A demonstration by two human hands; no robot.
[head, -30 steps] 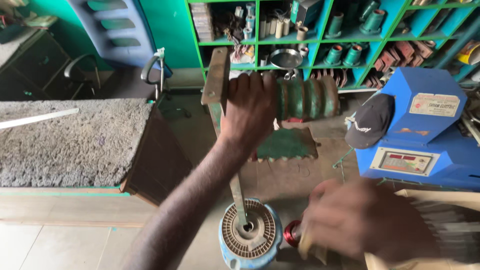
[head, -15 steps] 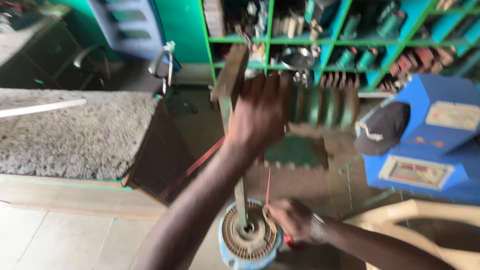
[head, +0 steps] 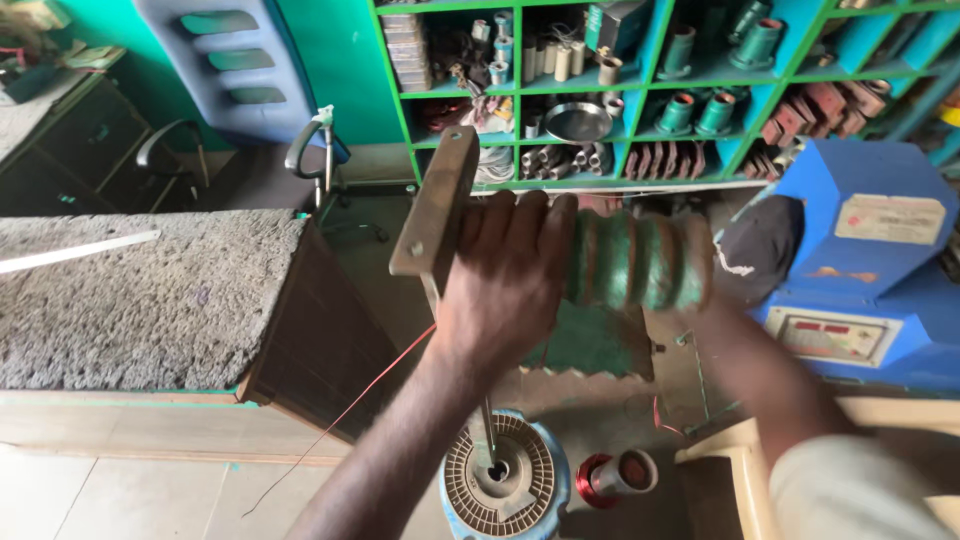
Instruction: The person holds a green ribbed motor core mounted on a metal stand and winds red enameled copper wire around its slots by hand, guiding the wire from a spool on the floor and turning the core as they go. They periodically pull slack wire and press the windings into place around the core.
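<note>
Left hand (head: 510, 280) grips ribbed former (head: 635, 262) — horizontal (seemingly).

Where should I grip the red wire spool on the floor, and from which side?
Take the red spool by its narrow wound core, between the two flanges, coming from above. It lies on its side next to the blue stator, so the left is crowded; the flanges would probably keep fingers from slipping off. The left hand is busy on the green ribbed former.

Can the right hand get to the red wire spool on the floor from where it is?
Probably yes: the red wire spool lies open beside the stator, nothing over it. The right hand is hidden behind the green stepped former.
</note>
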